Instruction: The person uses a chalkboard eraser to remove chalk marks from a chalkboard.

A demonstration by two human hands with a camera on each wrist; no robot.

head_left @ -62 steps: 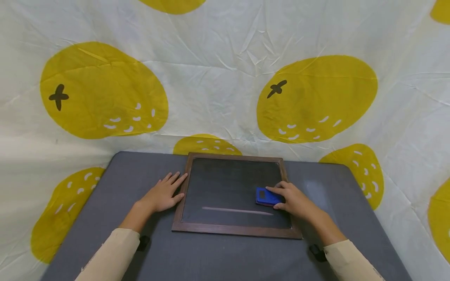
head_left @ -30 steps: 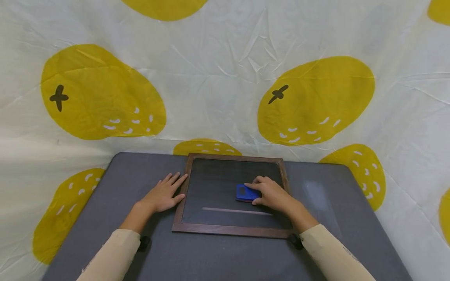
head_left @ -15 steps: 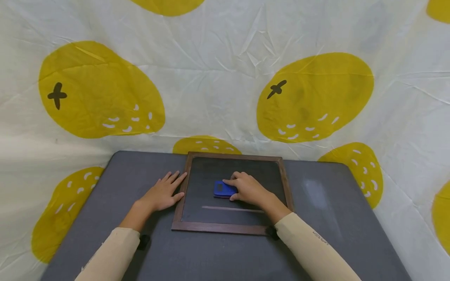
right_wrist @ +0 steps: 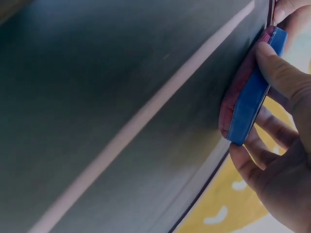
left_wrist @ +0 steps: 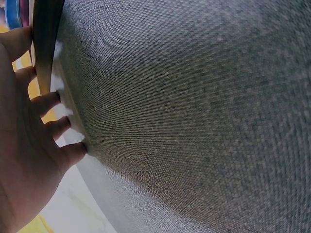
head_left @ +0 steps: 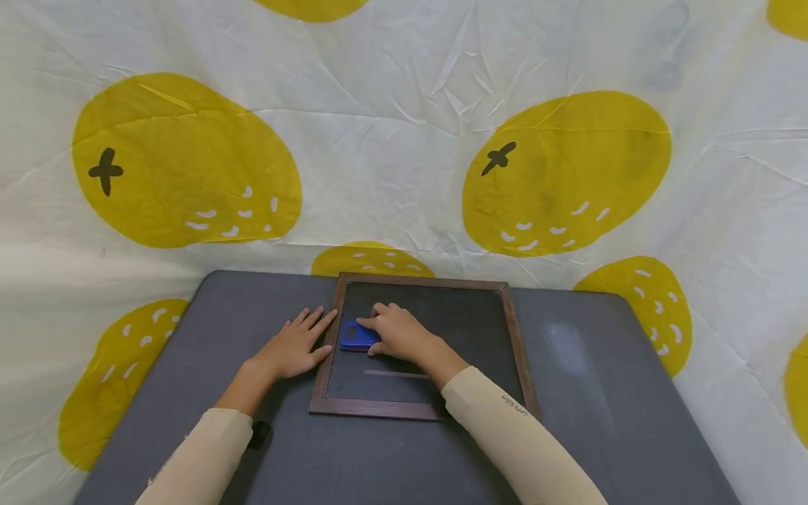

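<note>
A chalkboard (head_left: 442,322) in a brown wooden frame lies on the table, with one pale chalk line (right_wrist: 146,114) across its lower part. My right hand (head_left: 404,337) grips a blue chalkboard eraser (head_left: 357,335) by its edges, near the board's left side. In the right wrist view the reddish felt of the eraser (right_wrist: 250,92) faces the board, thumb on one side and fingers on the other. My left hand (head_left: 290,351) rests spread on the table, thumb and index fingertip touching the left frame edge. The right forearm hides part of the chalk line and lower frame.
The dark grey table (head_left: 379,463) extends around the board on all sides. Behind it hangs a white cloth (head_left: 379,175) printed with yellow fruit shapes, close to the table's back edge.
My right hand has carried the eraser leftward across the board, above the chalk line, from the right side to the left frame. My left hand has stayed in place.
</note>
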